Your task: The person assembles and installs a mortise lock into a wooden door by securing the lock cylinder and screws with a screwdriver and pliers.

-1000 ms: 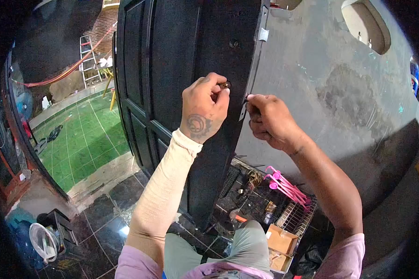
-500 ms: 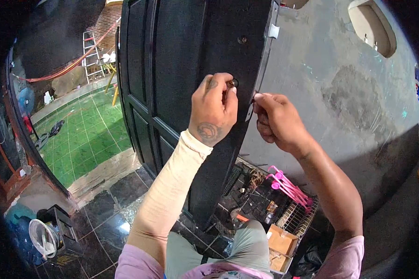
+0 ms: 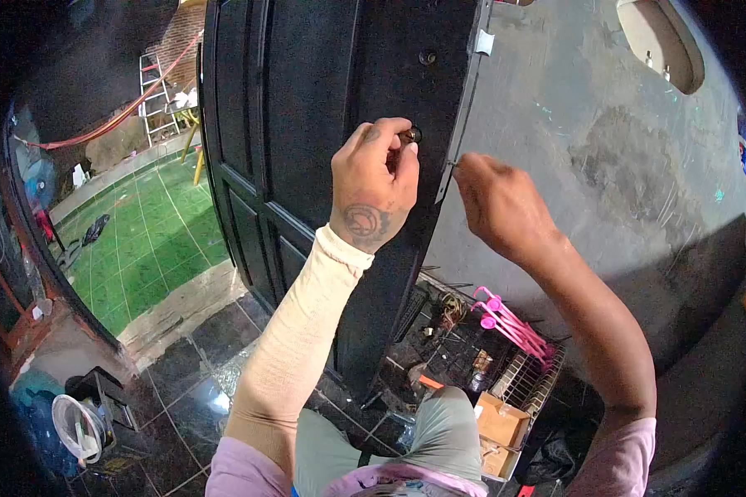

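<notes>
In the head view, my left hand [image 3: 373, 186] is closed in a pinch on a small round brass-coloured lock cylinder [image 3: 413, 135] at a hole in the face of the black panelled door [image 3: 307, 91]. At the door's edge, beside the metal lock plate [image 3: 445, 189], my right hand [image 3: 506, 199] is also closed. Its thumb and fingers pinch close to the plate, where a thin dark tip shows; what they hold is too small to name. Higher up the door sits another round fitting [image 3: 427, 59].
Below the door's edge are pink long-handled items [image 3: 514, 327], a wire rack [image 3: 526, 377], an open cardboard box [image 3: 503, 422] and scattered tools. A white bucket [image 3: 77, 428] stands at lower left. Beyond the doorway are green tiles [image 3: 157, 215] and a ladder [image 3: 156, 99].
My right hand has rotated at the door's edge, its back now facing up and the lower fingers tucked from sight. My left hand keeps its pinch. The view has shifted slightly.
</notes>
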The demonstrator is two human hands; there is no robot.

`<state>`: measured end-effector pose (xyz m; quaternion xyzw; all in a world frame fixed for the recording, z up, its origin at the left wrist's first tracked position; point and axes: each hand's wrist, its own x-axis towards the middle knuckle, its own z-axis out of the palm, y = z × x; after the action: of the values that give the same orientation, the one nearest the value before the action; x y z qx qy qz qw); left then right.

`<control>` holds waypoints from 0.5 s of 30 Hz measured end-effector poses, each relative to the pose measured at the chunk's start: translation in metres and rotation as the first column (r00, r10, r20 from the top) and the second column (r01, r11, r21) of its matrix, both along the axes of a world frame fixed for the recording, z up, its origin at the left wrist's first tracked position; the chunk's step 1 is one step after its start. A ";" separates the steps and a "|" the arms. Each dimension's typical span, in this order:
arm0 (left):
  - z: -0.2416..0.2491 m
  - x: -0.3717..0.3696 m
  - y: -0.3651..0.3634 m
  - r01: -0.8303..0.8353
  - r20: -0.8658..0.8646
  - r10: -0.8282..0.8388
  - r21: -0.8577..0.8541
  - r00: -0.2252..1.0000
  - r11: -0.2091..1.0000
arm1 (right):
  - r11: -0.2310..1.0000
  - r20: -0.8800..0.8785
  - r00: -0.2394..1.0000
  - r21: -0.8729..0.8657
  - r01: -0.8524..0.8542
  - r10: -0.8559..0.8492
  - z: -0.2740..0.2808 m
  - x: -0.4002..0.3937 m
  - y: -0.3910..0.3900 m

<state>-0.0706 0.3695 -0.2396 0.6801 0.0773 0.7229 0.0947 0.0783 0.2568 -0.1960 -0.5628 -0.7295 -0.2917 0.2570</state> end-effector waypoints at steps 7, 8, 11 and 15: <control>0.002 0.002 0.001 0.003 -0.010 -0.003 0.003 1.000 1.000 | 1.000 0.125 0.992 -0.014 -0.002 0.004 0.010 0.006 0.000; 0.002 0.002 0.001 0.012 -0.010 -0.012 0.000 1.000 1.000 | 1.000 0.165 0.986 0.014 0.022 -0.024 0.011 0.004 -0.002; 0.001 0.003 0.002 0.016 -0.024 -0.016 0.005 1.000 1.000 | 0.994 0.287 0.954 0.030 -0.105 0.092 0.012 0.017 0.012; 0.001 0.002 0.003 -0.013 -0.033 0.013 0.008 0.999 1.000 | 0.925 -0.603 0.794 -0.254 -0.283 0.078 0.002 0.015 0.016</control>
<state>-0.0682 0.3729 -0.2386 0.6917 0.0802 0.7125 0.0859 0.0937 0.2724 -0.1943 -0.5864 -0.7048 0.0475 0.3964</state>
